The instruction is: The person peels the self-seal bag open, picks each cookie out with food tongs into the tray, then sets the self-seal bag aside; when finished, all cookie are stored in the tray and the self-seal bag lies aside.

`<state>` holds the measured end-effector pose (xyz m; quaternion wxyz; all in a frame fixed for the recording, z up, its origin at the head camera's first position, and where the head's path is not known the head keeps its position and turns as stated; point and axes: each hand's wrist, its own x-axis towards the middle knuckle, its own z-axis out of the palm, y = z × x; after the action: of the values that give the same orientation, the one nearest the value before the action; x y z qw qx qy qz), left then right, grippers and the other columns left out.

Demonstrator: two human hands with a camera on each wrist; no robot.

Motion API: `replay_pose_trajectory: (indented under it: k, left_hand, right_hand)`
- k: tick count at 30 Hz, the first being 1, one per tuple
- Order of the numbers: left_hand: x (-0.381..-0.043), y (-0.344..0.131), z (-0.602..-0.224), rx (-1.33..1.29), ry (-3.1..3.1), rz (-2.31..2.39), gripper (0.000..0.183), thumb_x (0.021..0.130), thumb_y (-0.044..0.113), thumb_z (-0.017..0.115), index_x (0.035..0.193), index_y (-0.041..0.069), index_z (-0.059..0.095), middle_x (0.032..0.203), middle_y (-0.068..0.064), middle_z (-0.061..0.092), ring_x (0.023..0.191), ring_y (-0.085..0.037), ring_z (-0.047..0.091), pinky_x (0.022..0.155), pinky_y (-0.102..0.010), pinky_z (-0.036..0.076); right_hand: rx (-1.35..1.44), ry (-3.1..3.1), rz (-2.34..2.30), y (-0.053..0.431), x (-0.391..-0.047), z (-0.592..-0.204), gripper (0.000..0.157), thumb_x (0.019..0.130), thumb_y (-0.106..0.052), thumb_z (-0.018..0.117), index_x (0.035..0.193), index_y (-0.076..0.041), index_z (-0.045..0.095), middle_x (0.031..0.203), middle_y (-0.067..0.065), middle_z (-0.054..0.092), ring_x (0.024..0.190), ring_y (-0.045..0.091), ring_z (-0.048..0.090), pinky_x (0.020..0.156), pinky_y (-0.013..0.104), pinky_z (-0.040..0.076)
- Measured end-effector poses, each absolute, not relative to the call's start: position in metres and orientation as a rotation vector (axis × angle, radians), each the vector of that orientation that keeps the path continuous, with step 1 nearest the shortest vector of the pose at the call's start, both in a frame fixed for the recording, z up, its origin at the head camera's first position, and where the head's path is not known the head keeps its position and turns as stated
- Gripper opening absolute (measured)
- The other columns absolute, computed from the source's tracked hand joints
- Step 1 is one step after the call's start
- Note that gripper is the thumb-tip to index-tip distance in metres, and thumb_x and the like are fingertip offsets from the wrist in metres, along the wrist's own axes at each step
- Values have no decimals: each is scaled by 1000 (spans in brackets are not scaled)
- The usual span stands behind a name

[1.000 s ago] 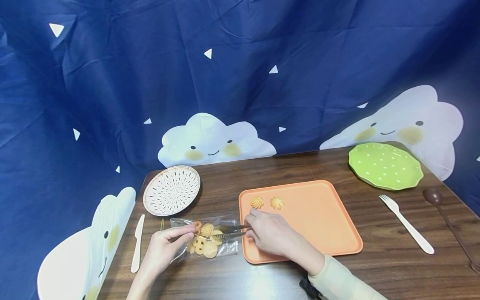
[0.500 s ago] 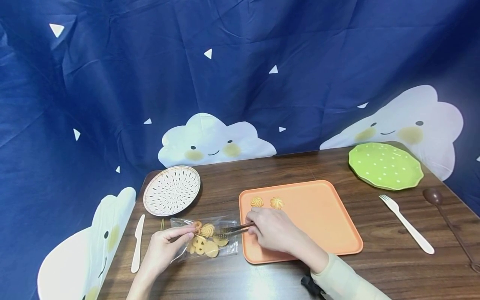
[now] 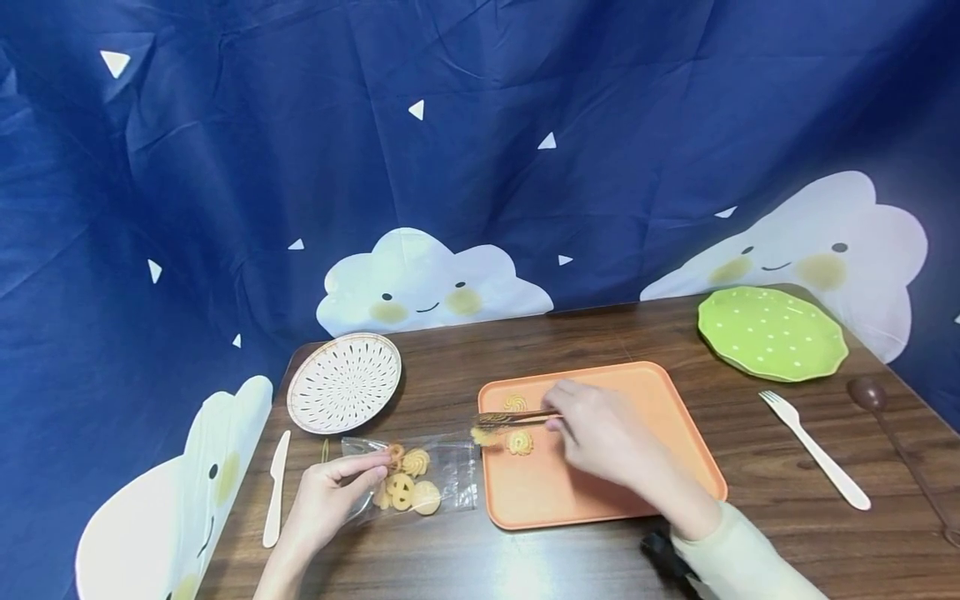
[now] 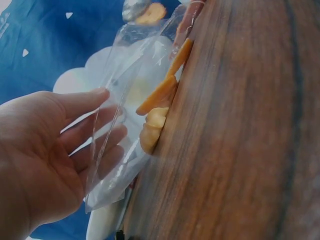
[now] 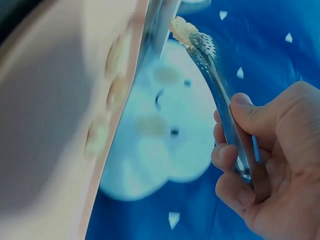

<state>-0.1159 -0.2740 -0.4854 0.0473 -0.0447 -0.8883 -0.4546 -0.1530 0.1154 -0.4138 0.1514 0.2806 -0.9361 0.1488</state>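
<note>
My left hand (image 3: 330,496) pinches the edge of a clear plastic bag (image 3: 459,479) lying on the table, with several cookies (image 3: 426,498) inside. In the left wrist view, the film (image 4: 120,75) passes between thumb and fingers. My right hand (image 3: 600,433) grips metal tongs (image 5: 225,107), raised over the left edge of the orange tray (image 3: 525,498). A ridged yellow cookie (image 5: 183,31) is clamped in their perforated tips. On the tray, a swirl cookie (image 3: 515,403) and a round piped cookie (image 3: 520,442) show beside the tongs; the right wrist view shows 3 cookies there.
A white patterned plate (image 3: 345,383) stands back left, above a white plastic knife (image 3: 276,492). To the tray's right lie a white fork (image 3: 817,454) and a long brown spoon (image 3: 900,450), near a green dotted plate (image 3: 772,333). A blue curtain (image 3: 480,125) hangs behind.
The tongs have come out of the bag with a cookie and moved up and right with my right hand to the tray's left edge. My left hand has stayed on the bag.
</note>
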Motion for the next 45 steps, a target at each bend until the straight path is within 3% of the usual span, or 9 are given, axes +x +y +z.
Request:
replay_pose_trajectory:
  k: [8,14,24,45]
  left_hand:
    - [-116,-274,-486,-122,-2720,-1341,19,86,32,80,104,24,81,107,15,79,107,5,70,94,-4,49]
    - [-116,-274,-486,-117,-2719,-1360,19,87,33,80,103,23,81,107,14,79,106,5,70,92,-6,51]
    - [-117,-272,-487,-126,-2713,-1358,19,87,31,79,103,22,81,107,15,79,106,5,70,92,-7,52]
    - [-115,-270,-484,-105,-2731,-1384,20,86,34,80,104,24,81,109,15,79,108,4,70,93,-6,51]
  right_hand:
    - [550,-2686,247,196,-163,-415,14,80,-13,76,91,-18,68,84,-2,66,69,24,68,46,40,45]
    - [503,-2627,197,229,-174,-419,16,76,-11,77,90,-14,69,81,0,65,65,24,66,44,40,43]
    - [614,-2596,194,238,-178,-423,19,74,-9,78,90,-16,70,85,-4,67,63,19,65,45,34,42]
    - [499,-2933,229,247,-173,-415,20,78,-16,76,97,-19,69,89,-3,64,68,18,62,56,41,48]
